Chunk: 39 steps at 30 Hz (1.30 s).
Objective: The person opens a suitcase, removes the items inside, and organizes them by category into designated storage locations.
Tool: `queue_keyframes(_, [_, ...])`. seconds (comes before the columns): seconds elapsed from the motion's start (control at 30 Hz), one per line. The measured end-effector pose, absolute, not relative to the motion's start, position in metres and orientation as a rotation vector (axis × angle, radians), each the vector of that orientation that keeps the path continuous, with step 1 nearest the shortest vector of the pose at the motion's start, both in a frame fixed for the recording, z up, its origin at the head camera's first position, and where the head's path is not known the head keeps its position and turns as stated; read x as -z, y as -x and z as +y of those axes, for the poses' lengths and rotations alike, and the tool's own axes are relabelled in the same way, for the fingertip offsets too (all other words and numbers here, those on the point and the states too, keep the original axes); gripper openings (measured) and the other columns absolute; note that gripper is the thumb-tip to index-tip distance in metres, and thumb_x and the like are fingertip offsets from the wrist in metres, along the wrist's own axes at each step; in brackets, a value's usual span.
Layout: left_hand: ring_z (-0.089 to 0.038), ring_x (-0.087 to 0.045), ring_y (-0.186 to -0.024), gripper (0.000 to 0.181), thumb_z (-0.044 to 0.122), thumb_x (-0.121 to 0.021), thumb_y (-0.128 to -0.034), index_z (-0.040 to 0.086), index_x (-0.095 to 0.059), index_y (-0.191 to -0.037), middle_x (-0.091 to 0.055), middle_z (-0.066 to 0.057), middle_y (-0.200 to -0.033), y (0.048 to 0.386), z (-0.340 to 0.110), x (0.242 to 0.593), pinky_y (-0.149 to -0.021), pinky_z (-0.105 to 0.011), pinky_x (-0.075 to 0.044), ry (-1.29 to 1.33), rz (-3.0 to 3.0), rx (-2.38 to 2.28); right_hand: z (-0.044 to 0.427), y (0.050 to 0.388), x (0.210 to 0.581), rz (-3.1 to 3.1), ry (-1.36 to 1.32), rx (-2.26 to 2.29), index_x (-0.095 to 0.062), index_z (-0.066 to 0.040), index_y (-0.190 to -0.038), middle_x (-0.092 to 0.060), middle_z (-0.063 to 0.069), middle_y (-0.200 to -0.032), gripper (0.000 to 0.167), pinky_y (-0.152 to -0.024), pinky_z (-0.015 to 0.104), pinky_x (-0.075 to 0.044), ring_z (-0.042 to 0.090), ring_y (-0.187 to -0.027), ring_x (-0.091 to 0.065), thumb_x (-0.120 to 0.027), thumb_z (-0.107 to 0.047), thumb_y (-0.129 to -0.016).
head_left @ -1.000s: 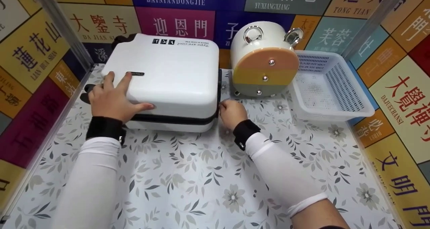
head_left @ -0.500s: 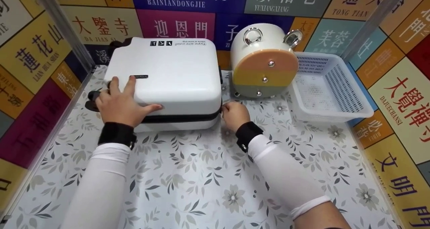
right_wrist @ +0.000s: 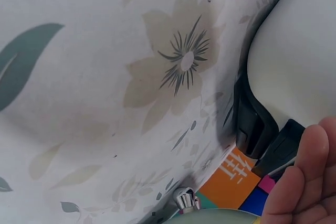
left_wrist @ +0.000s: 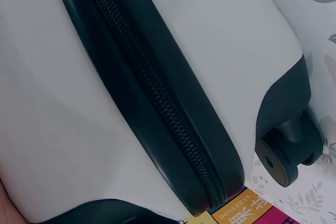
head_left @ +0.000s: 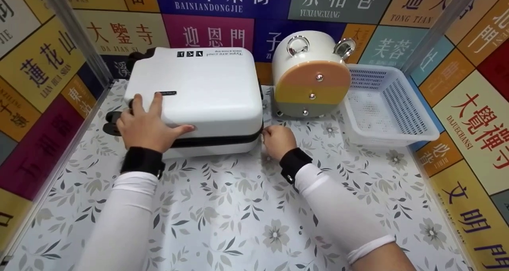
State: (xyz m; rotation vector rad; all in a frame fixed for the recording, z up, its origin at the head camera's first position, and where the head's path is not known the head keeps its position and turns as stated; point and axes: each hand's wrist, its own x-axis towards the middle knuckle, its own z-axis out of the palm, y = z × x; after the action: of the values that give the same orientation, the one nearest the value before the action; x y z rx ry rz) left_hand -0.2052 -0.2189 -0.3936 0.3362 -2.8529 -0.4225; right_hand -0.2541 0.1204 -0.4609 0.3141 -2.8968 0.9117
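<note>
A white hard-shell suitcase (head_left: 199, 88) lies flat at the back left, its black wheels (head_left: 113, 124) facing left. My left hand (head_left: 147, 128) rests with spread fingers on its top near the front-left corner. At the front-right corner, my right hand (head_left: 278, 140) has curled fingers, and the thumb and forefinger pinch at the black zipper band; the exact piece between them is hidden. The left wrist view shows the zipper (left_wrist: 157, 95) with its teeth meshed along this stretch. In the right wrist view, curled fingers (right_wrist: 310, 177) appear beside the white shell.
A round white drawer box (head_left: 312, 88) with coloured drawer fronts and silver ring ears stands right of the suitcase. Beside it sits a white plastic basket (head_left: 413, 138). Lettered panels (head_left: 206, 32) wall in the flower-patterned table surface (head_left: 222, 215) at the back and sides.
The suitcase has shifted slightly to the right and turned a little. My left hand has moved right with it, still on top. My right hand stays at the corner, slightly further right.
</note>
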Motion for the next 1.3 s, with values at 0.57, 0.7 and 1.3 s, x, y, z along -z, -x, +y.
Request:
queue_keyframes(0.57, [-0.071, -0.036, -0.136, 0.143, 0.106, -0.055, -0.0573, 0.028, -0.016, -0.170, -0.013, -0.030, -0.171, 0.201, -0.206, 0.395, -0.116, -0.079, -0.023, -0.387, -2.879, 0.391, 0.123, 0.254, 0.459, -2.909, -0.210, -1.003, -0.081, -0.004, -0.100, -0.081, 0.011, -0.098, 0.028, -0.090, 0.049, -0.058, 0.034, -0.096, -0.076, -0.059, -0.021, -0.106])
queue_keyframes(0.7, [-0.071, -0.034, -0.137, 0.143, 0.106, -0.055, -0.0580, 0.028, -0.016, -0.171, -0.013, -0.030, -0.171, 0.201, -0.206, 0.395, -0.116, -0.079, -0.023, -0.394, -2.879, 0.386, 0.123, 0.252, 0.459, -2.914, -0.212, -1.003, -0.081, -0.005, -0.105, -0.081, 0.012, -0.104, 0.027, -0.093, 0.049, -0.058, 0.034, -0.100, -0.076, -0.060, -0.021, -0.105])
queue_keyframes(1.3, [-0.071, -0.033, -0.138, 0.143, 0.106, -0.054, -0.0583, 0.027, -0.014, -0.171, -0.011, -0.030, -0.172, 0.200, -0.202, 0.395, -0.117, -0.079, -0.023, -0.414, -2.883, 0.387, 0.121, 0.243, 0.459, -2.910, -0.241, -1.005, -0.082, -0.005, -0.104, -0.081, 0.011, -0.100, 0.027, -0.093, 0.048, -0.059, 0.033, -0.100, -0.076, -0.060, -0.020, -0.104])
